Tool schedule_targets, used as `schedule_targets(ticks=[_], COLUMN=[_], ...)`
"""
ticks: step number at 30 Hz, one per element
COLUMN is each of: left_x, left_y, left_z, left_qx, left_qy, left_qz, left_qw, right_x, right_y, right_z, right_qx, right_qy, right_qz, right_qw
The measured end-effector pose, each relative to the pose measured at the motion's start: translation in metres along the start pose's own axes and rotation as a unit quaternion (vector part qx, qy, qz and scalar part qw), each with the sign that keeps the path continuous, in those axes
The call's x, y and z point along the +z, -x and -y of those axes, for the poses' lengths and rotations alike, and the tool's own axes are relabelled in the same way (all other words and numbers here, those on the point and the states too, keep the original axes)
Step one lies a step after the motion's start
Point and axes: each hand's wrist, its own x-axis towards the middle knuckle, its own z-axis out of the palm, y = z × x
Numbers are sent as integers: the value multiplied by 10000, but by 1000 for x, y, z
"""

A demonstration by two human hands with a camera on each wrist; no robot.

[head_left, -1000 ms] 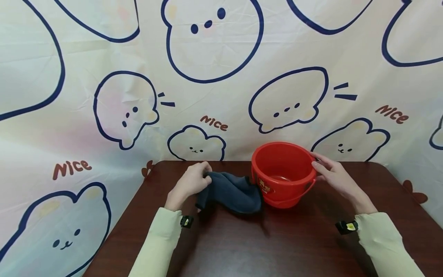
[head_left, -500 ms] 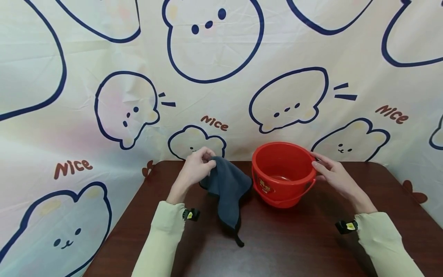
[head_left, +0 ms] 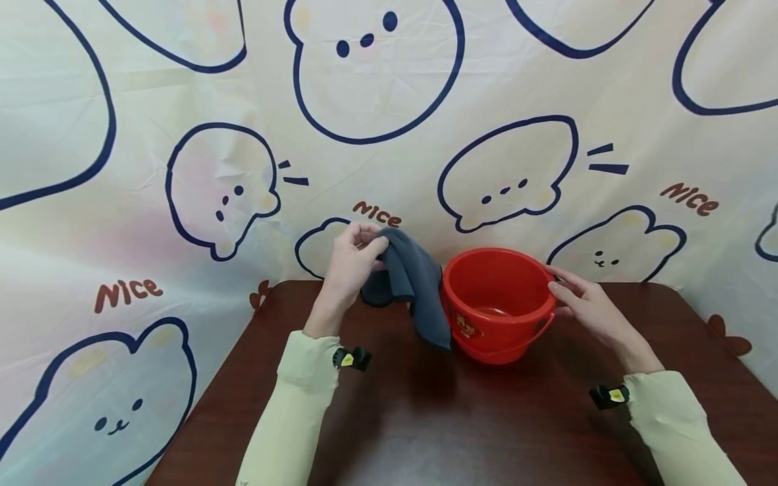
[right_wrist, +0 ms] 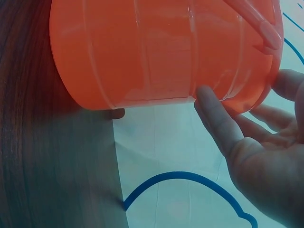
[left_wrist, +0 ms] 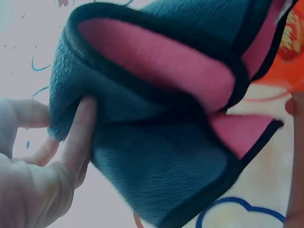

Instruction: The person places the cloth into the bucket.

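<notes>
A dark blue-grey cloth (head_left: 419, 290) with black edging and a pink underside (left_wrist: 156, 66) hangs folded beside the bucket. My left hand (head_left: 355, 260) pinches it by an upper part, with the cloth raised above the table. A red plastic bucket (head_left: 498, 337) stands upright, its mouth facing up and its handle lowered against the side. Fairly straight fingers of my right hand (head_left: 586, 307) rest against the bucket's right side at the rim. In the right wrist view, fingertips of that hand (right_wrist: 266, 156) touch the bucket's outer wall (right_wrist: 142, 57).
The dark brown wooden table (head_left: 437, 432) reaches back to a pale curtain (head_left: 401, 175) printed with blue bear outlines. The curtain hangs right behind the table's far edge. A black band (head_left: 352, 358) sits on each wrist.
My left hand has lifted the cloth off the table and moved up and slightly right, so the cloth hangs higher by the bucket. The right hand and the bucket have stayed put.
</notes>
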Motion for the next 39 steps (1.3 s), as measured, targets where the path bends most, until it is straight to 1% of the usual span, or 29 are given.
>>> schedule_targets(ticks=[3, 6, 8, 10, 12, 15, 19, 24, 26, 28, 33, 36, 39], left_x=[8, 16, 22, 30, 39, 52, 67, 85, 94, 104, 126, 135, 140], left_y=[-4, -5, -6, -7, -8, -11, -13, -15, -15, -15, -15, -15, -14], left_z=[-10, -17, -20, -22, -24, -27, -28, -22, -19, -15, -4, 3, 11], left_qx=[355, 807, 1062, 1251, 1401, 1536, 1660, 1885, 1903, 1853, 1544, 1363, 1153], left_qy=[472, 914, 1102, 1165, 1175, 1182, 1376, 1815, 2002, 2102, 2034, 1991, 1712], left_qz=[-236, -484, -633, -739, -775, -723, -648, -714, -728, -693, -627, -595, -499], left_qw=[9980, 9914, 9862, 9825, 9801, 9784, 9743, 9625, 9583, 9575, 9648, 9686, 9772], right_x=[-1, -1, -1, -1, -1, -1, 0, 3, 3, 2, 1, 1, 0], right_y=[0, 0, 1, 1, 1, 1, 0, -2, -2, -1, -2, -3, -3], right_z=[0, 1, 1, 1, 0, -1, -1, -1, -1, -1, -3, -4, -4], right_qx=[-40, -163, -190, -181, -155, -193, -216, -224, -238, -253, -278, -338, -361], right_qy=[10, 19, -26, -45, -53, -43, -97, -120, -96, -72, -119, -167, -137], right_qz=[-12, 46, 48, 16, -35, -31, -13, -55, -68, -86, -101, -87, -62], right_qw=[10000, 9999, 9998, 9998, 9999, 9998, 9997, 9997, 9996, 9996, 9995, 9993, 9992])
